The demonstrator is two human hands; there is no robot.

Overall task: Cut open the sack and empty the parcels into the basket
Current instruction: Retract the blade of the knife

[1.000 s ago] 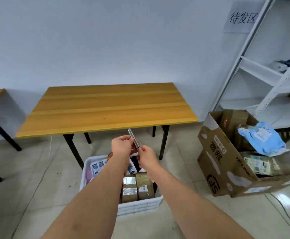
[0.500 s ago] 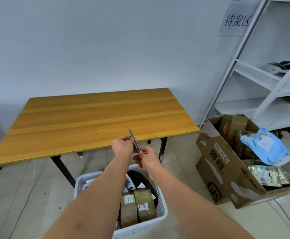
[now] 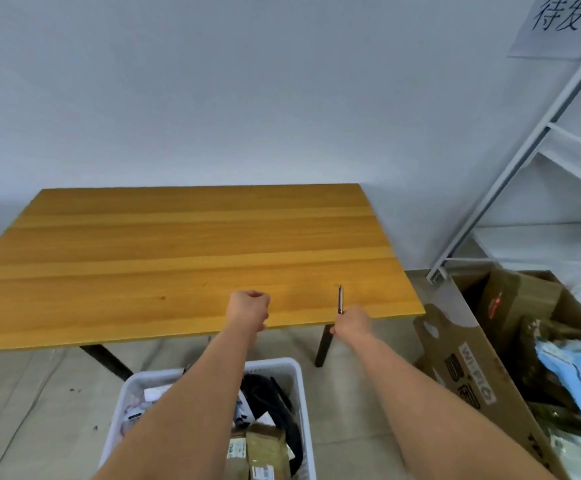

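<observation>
My right hand (image 3: 351, 322) grips a slim utility knife (image 3: 340, 300) that points upward over the near edge of the wooden table (image 3: 178, 258). My left hand (image 3: 248, 309) is closed in a fist with nothing in it, a short way to the left over the same edge. Below my forearms a white plastic basket (image 3: 301, 393) stands on the floor, holding brown boxed parcels (image 3: 265, 448), a black bag and small printed packets. No sack is in view.
An open cardboard box (image 3: 472, 372) with blue and green packets lies tilted on the floor at the right. A white metal shelf rack (image 3: 524, 150) stands behind it against the wall. The table's black legs stand behind the basket.
My hands have separated: the left let go of the knife and closed to a fist, the right carried it to the right. I have moved closer to the table.
</observation>
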